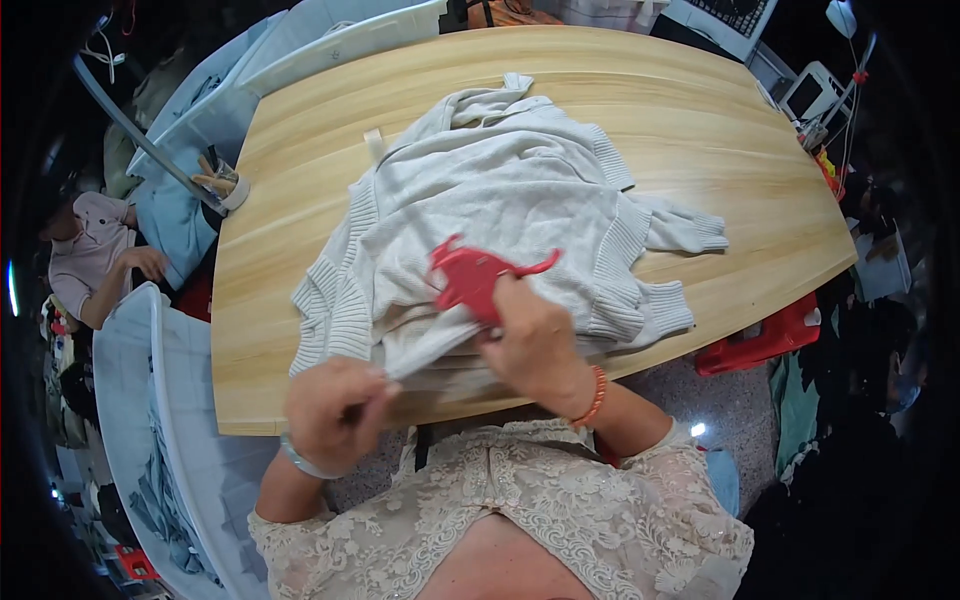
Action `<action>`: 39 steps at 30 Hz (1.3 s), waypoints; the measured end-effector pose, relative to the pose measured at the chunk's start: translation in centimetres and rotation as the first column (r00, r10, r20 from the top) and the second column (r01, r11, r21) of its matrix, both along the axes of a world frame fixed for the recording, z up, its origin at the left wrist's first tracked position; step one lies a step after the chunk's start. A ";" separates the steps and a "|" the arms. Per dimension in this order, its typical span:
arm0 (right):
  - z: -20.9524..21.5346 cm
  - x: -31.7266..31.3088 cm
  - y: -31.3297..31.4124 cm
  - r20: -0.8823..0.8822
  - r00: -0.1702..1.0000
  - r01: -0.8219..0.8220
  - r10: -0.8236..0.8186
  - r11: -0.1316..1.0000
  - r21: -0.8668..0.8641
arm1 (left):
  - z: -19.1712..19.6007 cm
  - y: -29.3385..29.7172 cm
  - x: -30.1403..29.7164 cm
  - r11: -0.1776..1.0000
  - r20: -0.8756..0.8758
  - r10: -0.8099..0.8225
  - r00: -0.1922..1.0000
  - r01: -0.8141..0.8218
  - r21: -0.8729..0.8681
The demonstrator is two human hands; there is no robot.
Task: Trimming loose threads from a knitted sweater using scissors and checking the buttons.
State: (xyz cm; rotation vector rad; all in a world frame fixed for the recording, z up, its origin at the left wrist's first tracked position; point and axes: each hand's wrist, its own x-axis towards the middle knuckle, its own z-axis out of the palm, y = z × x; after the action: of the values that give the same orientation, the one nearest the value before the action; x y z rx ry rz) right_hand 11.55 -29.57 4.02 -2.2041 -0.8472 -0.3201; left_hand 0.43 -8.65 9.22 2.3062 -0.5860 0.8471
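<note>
A pale grey knit sweater (pixel 520 205) lies rumpled on the table, its ribbed edges and cuffs spread to the sides. In my right hand (pixel 538 340) is a red hand tool (pixel 470 278), smeared by motion so its exact kind is unclear. The tool hovers over the sweater's near part. My left hand (pixel 335 410), at the table's near edge, is closed on a pale strip of the sweater. This strip stretches up from my left fingers toward my right hand and the red tool.
The wooden table (pixel 720 140) has a curved edge. A cup with tools (pixel 230 188) stands at its left edge. Plastic bins (pixel 345 45) with fabric sit at the back left and left. A red container (pixel 760 338) is below the right edge. Another person (pixel 95 250) sits at left.
</note>
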 end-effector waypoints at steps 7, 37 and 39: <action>0.1 4.6 -9.6 0.220 0.890 0.426 -0.400 0.901 -0.084 | 0.4 4.8 -2.6 0.851 -0.163 0.129 0.978 -0.194 -0.487; 0.0 16.7 -18.0 0.122 0.883 0.432 -0.452 0.685 -0.587 | -8.9 13.0 9.8 0.869 -0.585 0.436 0.684 -0.488 0.076; -1.5 16.2 -18.6 0.196 0.841 0.493 -0.504 0.563 -0.663 | -8.4 9.4 10.4 0.821 -0.263 0.554 0.790 -0.465 0.332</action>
State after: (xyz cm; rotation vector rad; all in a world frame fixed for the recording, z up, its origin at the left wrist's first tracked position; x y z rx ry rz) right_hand 27.74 -48.14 2.47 -3.1669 -0.2979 -0.2711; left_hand 10.88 0.76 0.86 2.8248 0.1227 0.5834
